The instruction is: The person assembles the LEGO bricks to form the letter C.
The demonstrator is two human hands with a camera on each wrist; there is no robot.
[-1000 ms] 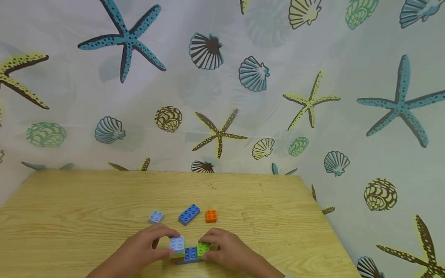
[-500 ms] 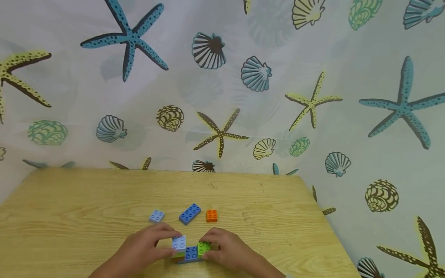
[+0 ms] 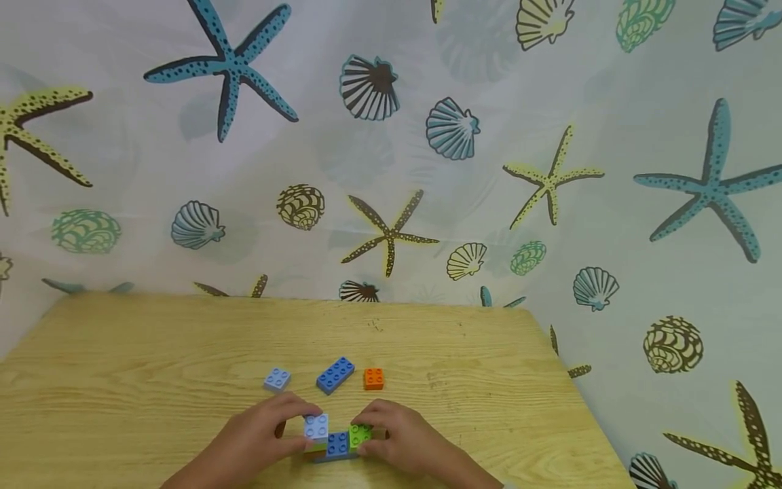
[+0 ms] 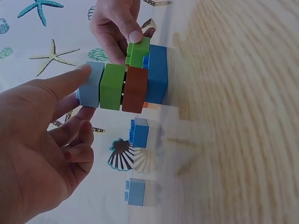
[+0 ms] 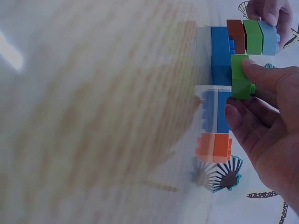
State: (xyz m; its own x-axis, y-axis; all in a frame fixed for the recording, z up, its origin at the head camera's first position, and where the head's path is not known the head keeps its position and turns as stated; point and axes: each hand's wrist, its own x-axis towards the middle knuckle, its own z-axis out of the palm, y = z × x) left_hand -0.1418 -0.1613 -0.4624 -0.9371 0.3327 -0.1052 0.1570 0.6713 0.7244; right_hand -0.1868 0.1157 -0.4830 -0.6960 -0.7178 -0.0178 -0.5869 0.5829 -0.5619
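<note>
At the near side of the table, my left hand pinches a light blue toy building brick between thumb and fingers. That brick tops a stack with a green brick and a reddish-brown brick; a thin gap shows between these two. The stack stands on one end of a longer blue brick, whose studs show in the middle. My right hand pinches a second green brick on the blue brick's other end. Fingers partly hide both held bricks.
Beyond my hands on the wooden table lie a loose light blue brick, a longer blue brick and an orange brick. A curtain printed with shells and starfish hangs along the table's back and right side.
The head view has shifted slightly. Both hands keep their pinch on the same bricks, with hardly any movement.
</note>
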